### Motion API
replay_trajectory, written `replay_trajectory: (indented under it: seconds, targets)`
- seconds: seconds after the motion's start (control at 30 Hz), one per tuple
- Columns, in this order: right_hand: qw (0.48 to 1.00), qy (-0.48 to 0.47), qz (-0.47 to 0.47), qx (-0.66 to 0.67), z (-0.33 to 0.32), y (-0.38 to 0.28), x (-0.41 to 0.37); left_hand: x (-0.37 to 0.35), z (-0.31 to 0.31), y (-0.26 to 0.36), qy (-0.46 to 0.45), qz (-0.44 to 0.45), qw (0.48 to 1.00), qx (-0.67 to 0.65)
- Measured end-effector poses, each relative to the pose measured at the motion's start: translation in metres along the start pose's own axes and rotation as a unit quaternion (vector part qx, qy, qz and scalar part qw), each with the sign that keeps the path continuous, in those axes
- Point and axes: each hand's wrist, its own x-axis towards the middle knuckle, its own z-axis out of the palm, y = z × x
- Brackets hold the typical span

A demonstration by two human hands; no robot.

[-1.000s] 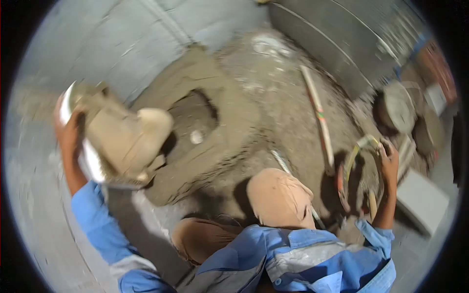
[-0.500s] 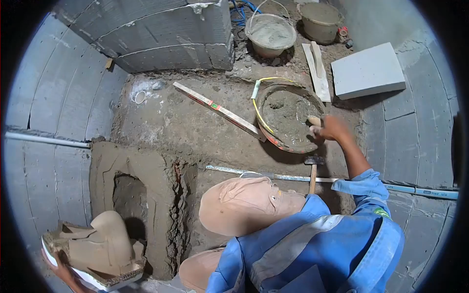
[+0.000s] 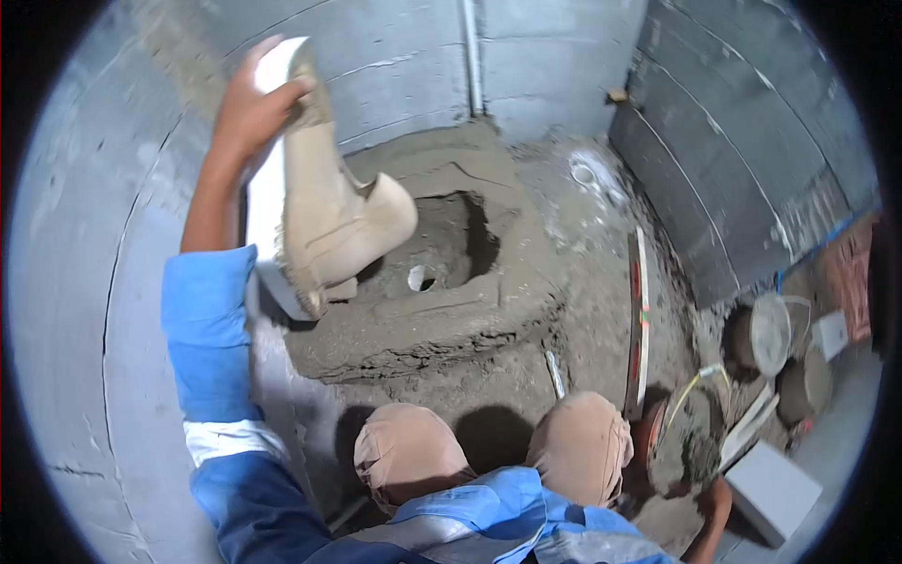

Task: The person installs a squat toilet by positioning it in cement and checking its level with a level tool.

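Left of the hole [image 3: 446,235], the left hand [image 3: 256,105] pinches the rim of the tilted toilet [image 3: 315,202]. The right hand [image 3: 718,500] — its grip I cannot tell — is by the mortar bucket [image 3: 645,440], right of the hole.

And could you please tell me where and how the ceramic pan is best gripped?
Probably by the white rim at both ends, coming from the person's left: the ceramic pan is tilted up, its bulging underside faces the hole in the mortar, and the left hand grips the rim's far end.
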Motion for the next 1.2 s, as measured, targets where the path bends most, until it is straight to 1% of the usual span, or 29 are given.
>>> replay_trajectory:
  seconds: [0.03, 0.07, 0.1, 0.17, 0.27, 0.3, 0.33, 0.37, 0.4, 0.47, 0.5, 0.53, 0.57, 0.6, 0.63, 0.67, 0.7, 0.73, 0.77, 0.8, 0.83, 0.87, 0.9, 0.93, 0.97, 1.03, 1.07, 1.1, 1.2]
  targets:
    - [0.997, -0.014, 0.009, 0.072, -0.016, -0.011, -0.010, -0.002, 0.001, -0.001, 0.005, -0.002, 0.999, 0.043]
    - [0.988, -0.030, 0.019, 0.153, -0.031, -0.043, -0.028, 0.002, 0.000, 0.001, 0.008, 0.003, 0.996, 0.088]
    - [0.988, -0.025, 0.008, 0.154, -0.034, -0.066, -0.026, 0.003, 0.002, -0.006, 0.019, 0.010, 0.997, 0.078]
    - [0.967, -0.046, 0.077, 0.240, -0.042, -0.095, -0.041, -0.001, 0.002, 0.004, 0.015, 0.016, 0.994, 0.105]
    - [0.910, -0.068, 0.199, 0.358, -0.055, -0.114, -0.066, 0.001, 0.005, -0.003, 0.013, 0.040, 0.991, 0.127]
    - [0.913, -0.068, 0.204, 0.347, -0.059, -0.112, -0.063, 0.000, 0.006, -0.011, 0.018, 0.061, 0.991, 0.118]
    - [0.899, -0.129, 0.211, 0.362, -0.048, -0.107, -0.043, -0.001, 0.004, -0.002, 0.026, 0.088, 0.989, 0.116]
    - [0.879, -0.194, 0.219, 0.376, -0.037, -0.109, -0.025, -0.011, 0.000, 0.025, 0.013, 0.027, 0.993, 0.114]
    - [0.879, -0.200, 0.221, 0.373, -0.028, -0.110, -0.011, -0.010, -0.001, 0.023, 0.008, 0.023, 0.993, 0.118]
    - [0.930, -0.234, 0.125, 0.253, -0.004, -0.104, 0.017, -0.007, 0.000, 0.020, 0.019, -0.002, 0.994, 0.110]
    - [0.966, -0.203, -0.020, 0.160, 0.019, -0.081, 0.045, -0.010, -0.001, 0.026, 0.016, -0.004, 0.994, 0.111]
    - [0.970, -0.165, -0.164, 0.063, 0.039, -0.062, 0.065, -0.015, -0.003, 0.035, 0.002, -0.023, 0.997, 0.073]
    - [0.976, -0.141, -0.164, 0.017, 0.045, -0.080, 0.062, -0.019, -0.001, 0.039, -0.014, -0.043, 0.998, 0.033]
    - [0.979, -0.118, -0.161, -0.029, 0.048, -0.097, 0.062, -0.021, 0.002, 0.038, -0.020, -0.045, 0.998, 0.030]
    - [0.958, -0.236, -0.134, 0.094, 0.041, -0.095, 0.072, -0.022, 0.004, 0.037, -0.013, -0.041, 0.999, -0.014]
    - [0.908, -0.344, -0.099, 0.220, 0.038, -0.086, 0.078, -0.021, 0.008, 0.036, -0.011, -0.036, 0.997, -0.061]
    - [0.908, -0.342, -0.080, 0.230, 0.036, -0.092, 0.074, -0.017, 0.009, 0.026, -0.033, -0.026, 0.992, -0.119]
    - [0.948, -0.290, -0.036, 0.126, 0.025, -0.113, 0.064, -0.010, 0.004, 0.010, -0.052, -0.016, 0.997, -0.056]
    - [0.971, -0.236, 0.019, 0.022, 0.014, -0.119, 0.049, 0.005, 0.002, -0.007, -0.074, 0.003, 0.997, -0.001]
    - [0.971, -0.233, 0.021, -0.041, 0.035, -0.094, 0.049, 0.009, 0.002, -0.017, -0.075, 0.019, 0.997, -0.013]
    - [0.964, -0.187, 0.099, 0.159, 0.004, -0.141, 0.013, 0.009, 0.003, -0.019, -0.043, 0.042, 0.998, -0.002]
    - [0.976, -0.198, 0.085, 0.026, 0.011, -0.148, 0.011, 0.014, -0.002, -0.021, -0.070, 0.028, 0.997, -0.001]
    - [0.943, -0.130, 0.143, 0.270, 0.048, -0.126, 0.002, 0.020, -0.010, -0.030, -0.086, 0.037, 0.995, 0.039]
    - [0.866, -0.207, 0.154, 0.429, 0.020, -0.158, -0.012, 0.046, -0.032, -0.080, -0.137, 0.015, 0.989, 0.048]
    - [0.852, -0.153, 0.165, 0.474, 0.039, -0.154, -0.012, 0.055, -0.039, -0.097, -0.130, 0.017, 0.991, 0.037]
    - [0.756, -0.114, 0.206, 0.610, -0.008, -0.203, -0.031, 0.054, -0.034, -0.097, -0.096, 0.036, 0.994, 0.022]
    - [0.747, -0.107, 0.215, 0.620, -0.009, -0.204, -0.039, 0.047, -0.027, -0.080, -0.074, 0.052, 0.996, 0.017]
    - [0.744, -0.100, 0.205, 0.628, -0.010, -0.203, -0.041, 0.045, -0.022, -0.070, -0.080, 0.060, 0.995, 0.015]
    - [0.752, -0.087, 0.176, 0.629, -0.014, -0.202, -0.048, 0.039, -0.016, -0.058, -0.073, 0.049, 0.995, 0.040]
